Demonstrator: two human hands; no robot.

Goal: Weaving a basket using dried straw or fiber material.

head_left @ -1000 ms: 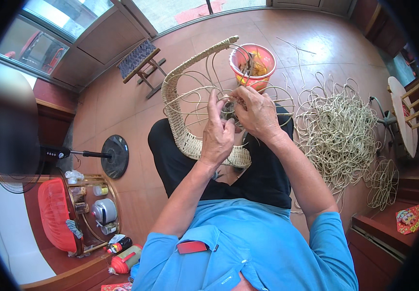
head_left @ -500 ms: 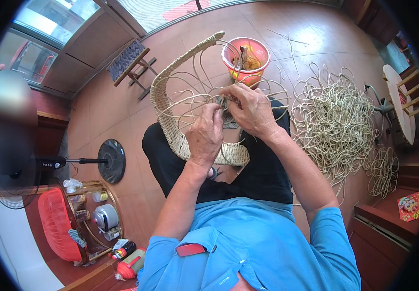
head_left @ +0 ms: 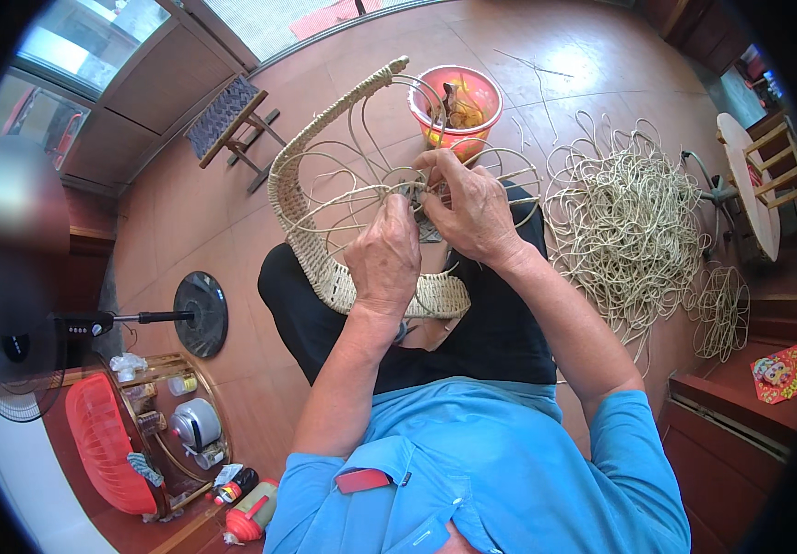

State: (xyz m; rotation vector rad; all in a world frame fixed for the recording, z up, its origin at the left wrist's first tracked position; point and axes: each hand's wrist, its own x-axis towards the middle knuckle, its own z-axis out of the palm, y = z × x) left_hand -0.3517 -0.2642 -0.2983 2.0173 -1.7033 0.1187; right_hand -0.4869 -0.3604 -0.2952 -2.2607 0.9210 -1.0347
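A curved piece of wickerwork lies across my lap, its tightly woven pale band bending round on the left and near sides. Thin cane strands loop inward from the band toward its middle. There my left hand is closed, thumb and fingers pinching the strands where they gather. Just to its right, my right hand pinches the same bunch, with the index finger bent above it. The fingertips nearly meet and partly hide the crossing strands.
A red bucket stands beyond my hands. To the right lie a large tangled cane heap and a smaller coil. A low woven-top stool is at far left, with a fan's round black base nearer.
The view has shifted slightly. Both hands stay at the middle of the wickerwork; the right fingers have lifted and spread a little, and the left fingers have turned slightly.
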